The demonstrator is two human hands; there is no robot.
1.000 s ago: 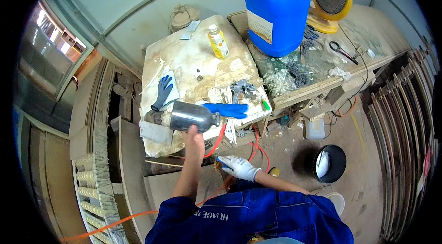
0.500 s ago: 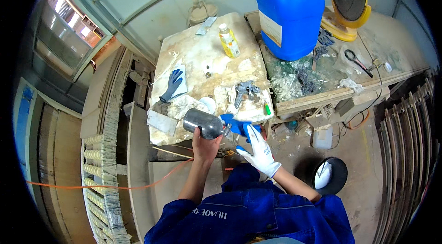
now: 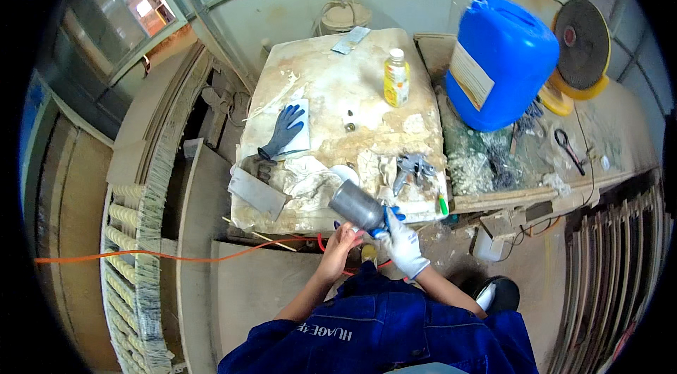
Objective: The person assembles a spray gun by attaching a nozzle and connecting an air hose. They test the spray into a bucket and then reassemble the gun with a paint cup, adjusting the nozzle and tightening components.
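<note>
A worker in blue overalls holds a grey metal spray-gun cup (image 3: 356,206) tilted on its side at the near edge of a stained, paint-crusted worktop (image 3: 331,92), steadying it with both hands so that it hangs just over the rim and not among the clutter. The bare left hand (image 3: 341,241) curls under the cup's lower end with fingers bent around it, while the white-gloved right hand (image 3: 402,241) clamps the blue fitting (image 3: 381,231) at its neck. A spare blue glove (image 3: 283,131) lies on a white sheet further back, a yellow bottle (image 3: 395,77) stands upright near the far side, and a big blue jerrycan (image 3: 502,63) sits on the neighbouring bench, well apart from the work
</note>
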